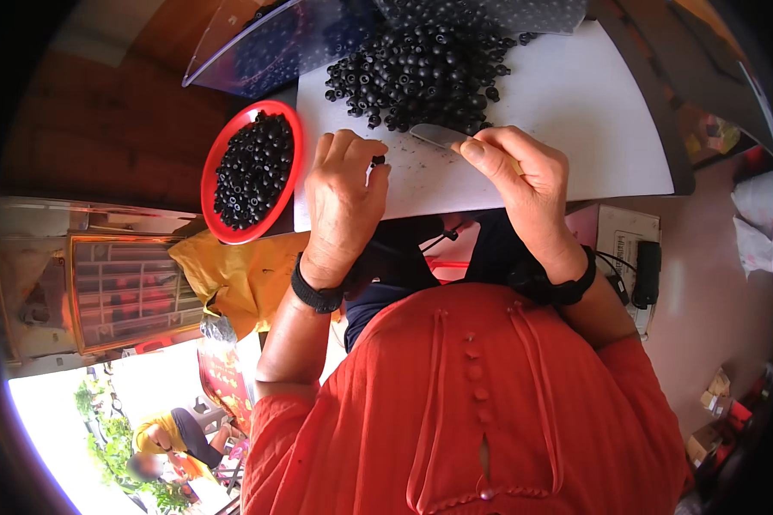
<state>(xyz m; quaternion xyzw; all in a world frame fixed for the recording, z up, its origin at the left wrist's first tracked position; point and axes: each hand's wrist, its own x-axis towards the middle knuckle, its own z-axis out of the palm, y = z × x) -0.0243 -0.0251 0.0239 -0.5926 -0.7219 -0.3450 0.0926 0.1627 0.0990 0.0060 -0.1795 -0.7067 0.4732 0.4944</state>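
Between the thumb and forefinger of my left hand (pixel 345 190) is a small black ring-like part (pixel 377 160), held over the near left of a white board (pixel 610 112). My right hand (pixel 524 176) grips a knife (pixel 438 135) with a short, flat metal blade pointing left, its tip close to the near edge of a heap of small black round parts (pixel 421 73). Most of the knife's handle is hidden in my fingers. Left of my left hand stands a red-rimmed bowl (pixel 296 142) filled with similar black parts (pixel 253 172).
A clear plastic bin (pixel 232 56) stands behind the bowl, beside the heap. Dark crumbs are scattered on the board near my hands. Below the bowl hangs a yellow bag (pixel 240 275). Another person (pixel 176 433) in yellow is at the lower left, by green plants.
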